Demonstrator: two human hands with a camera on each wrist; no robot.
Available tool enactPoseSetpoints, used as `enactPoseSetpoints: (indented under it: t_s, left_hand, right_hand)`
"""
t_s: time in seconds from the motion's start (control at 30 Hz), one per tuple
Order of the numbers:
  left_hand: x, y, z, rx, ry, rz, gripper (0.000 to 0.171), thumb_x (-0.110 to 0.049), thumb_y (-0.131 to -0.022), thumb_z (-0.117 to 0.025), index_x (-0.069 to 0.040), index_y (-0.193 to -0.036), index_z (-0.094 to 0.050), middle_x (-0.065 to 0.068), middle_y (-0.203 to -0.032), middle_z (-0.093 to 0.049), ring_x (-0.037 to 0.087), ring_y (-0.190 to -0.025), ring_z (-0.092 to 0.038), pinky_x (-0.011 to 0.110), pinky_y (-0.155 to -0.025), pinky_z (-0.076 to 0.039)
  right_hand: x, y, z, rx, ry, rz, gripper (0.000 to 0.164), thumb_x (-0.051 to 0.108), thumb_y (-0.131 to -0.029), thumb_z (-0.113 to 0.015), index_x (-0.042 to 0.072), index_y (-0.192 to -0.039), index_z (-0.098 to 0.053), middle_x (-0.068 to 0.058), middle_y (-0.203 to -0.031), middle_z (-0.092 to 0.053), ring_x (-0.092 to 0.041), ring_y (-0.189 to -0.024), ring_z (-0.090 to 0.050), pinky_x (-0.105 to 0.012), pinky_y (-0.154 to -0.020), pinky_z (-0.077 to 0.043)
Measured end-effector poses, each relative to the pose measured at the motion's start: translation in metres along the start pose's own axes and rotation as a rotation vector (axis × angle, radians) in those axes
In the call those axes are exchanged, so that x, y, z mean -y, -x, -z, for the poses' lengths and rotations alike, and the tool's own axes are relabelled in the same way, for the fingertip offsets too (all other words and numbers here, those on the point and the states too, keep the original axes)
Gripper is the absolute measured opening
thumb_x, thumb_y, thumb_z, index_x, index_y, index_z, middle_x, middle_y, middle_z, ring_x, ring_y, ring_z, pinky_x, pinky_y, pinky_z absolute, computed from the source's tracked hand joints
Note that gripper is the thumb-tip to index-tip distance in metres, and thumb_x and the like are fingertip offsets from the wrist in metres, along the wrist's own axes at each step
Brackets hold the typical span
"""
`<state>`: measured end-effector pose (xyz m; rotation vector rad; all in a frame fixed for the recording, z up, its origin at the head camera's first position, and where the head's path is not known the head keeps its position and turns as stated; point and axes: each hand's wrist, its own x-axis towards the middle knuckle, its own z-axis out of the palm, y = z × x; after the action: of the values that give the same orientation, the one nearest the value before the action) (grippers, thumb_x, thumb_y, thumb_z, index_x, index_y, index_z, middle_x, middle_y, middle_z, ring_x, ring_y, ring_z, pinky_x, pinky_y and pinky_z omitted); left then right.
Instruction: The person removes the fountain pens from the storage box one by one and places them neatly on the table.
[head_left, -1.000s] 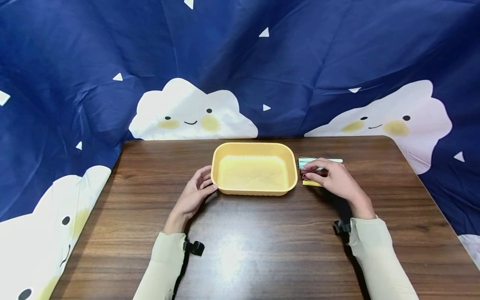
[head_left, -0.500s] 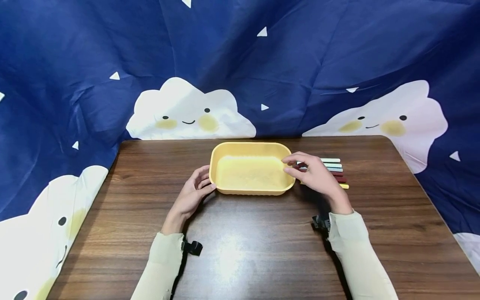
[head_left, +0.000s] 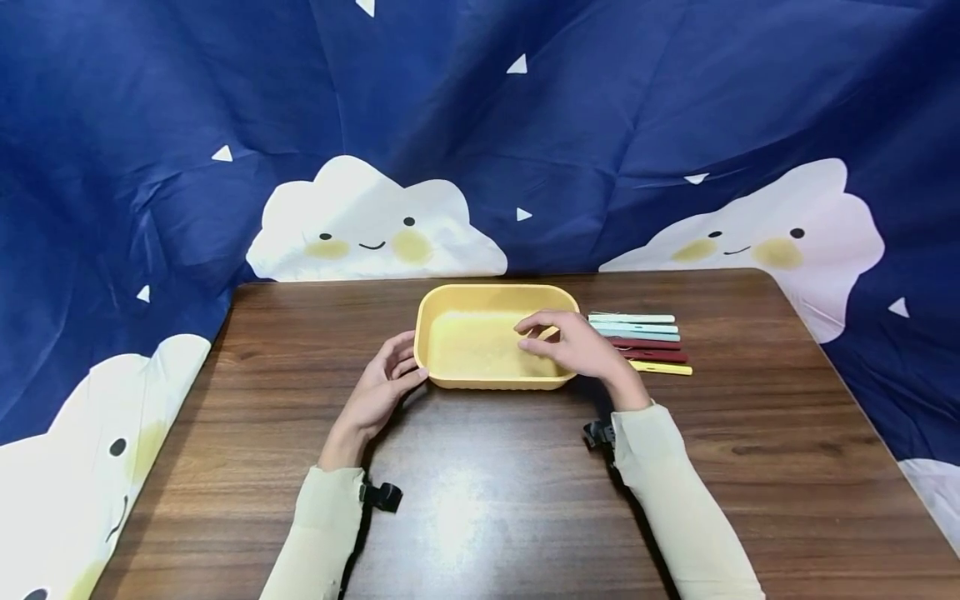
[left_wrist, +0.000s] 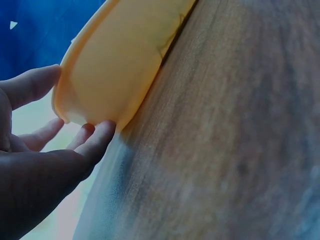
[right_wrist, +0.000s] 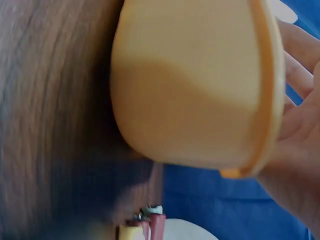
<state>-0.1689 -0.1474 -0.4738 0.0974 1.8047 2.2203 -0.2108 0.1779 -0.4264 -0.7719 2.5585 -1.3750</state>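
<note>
A yellow rectangular tray (head_left: 487, 385) sits at the far middle of the table. My left hand (head_left: 375, 392) holds its left end, with the thumb by the front corner; the left wrist view has my fingertips against the tray's outer wall (left_wrist: 115, 60). Over the tray's right half hovers my right hand (head_left: 573, 346), fingers loosely bent and nothing visible between them. Right of the tray, several slim pens lie side by side: pale ones (head_left: 637, 318), dark red ones (head_left: 652, 357) and a yellow one (head_left: 667, 368). Their left ends are partly hidden behind my right hand.
The brown wooden table (head_left: 487, 500) reaches to a blue curtain (head_left: 570, 125) printed with clouds. Black wrist straps (head_left: 382, 497) stick out from both sleeves. Pen ends (right_wrist: 150, 222) show low in the right wrist view.
My right hand has left the pens and moved left, over the tray's right rim to above its inside. The left hand stays at the tray's left end; the whole head view drifts slightly.
</note>
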Motion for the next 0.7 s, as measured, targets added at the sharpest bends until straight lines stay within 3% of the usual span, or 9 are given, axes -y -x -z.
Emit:
enactPoseSetpoints:
  t_s: [0.27, 0.7]
  left_hand:
    - [0.0, 0.0, 0.0, 0.004, -0.007, -0.004, 0.07, 0.01, -0.093, -0.063, -0.001, -0.154, -0.031, 0.026, -0.149, -0.037, 0.038, -0.134, -0.041, 0.023, -0.093, -0.05]
    - [0.001, 0.001, 0.002, 0.006, -0.019, -0.008, 0.07, 0.009, -0.093, -0.064, -0.002, -0.154, -0.033, 0.027, -0.147, -0.04, 0.037, -0.132, -0.043, 0.023, -0.091, -0.051]
  right_hand:
    - [0.0, -0.012, -0.015, 0.109, 0.044, -0.042, 0.026, 0.016, -0.093, -0.075, 0.001, -0.114, -0.073, -0.007, -0.106, -0.073, -0.021, -0.097, -0.065, -0.04, -0.087, -0.053]
    - [-0.007, -0.024, -0.027, 0.331, -0.029, -0.058, 0.022, 0.009, -0.09, -0.076, -0.004, -0.108, -0.073, -0.008, -0.099, -0.074, -0.018, -0.09, -0.069, -0.032, -0.084, -0.055]
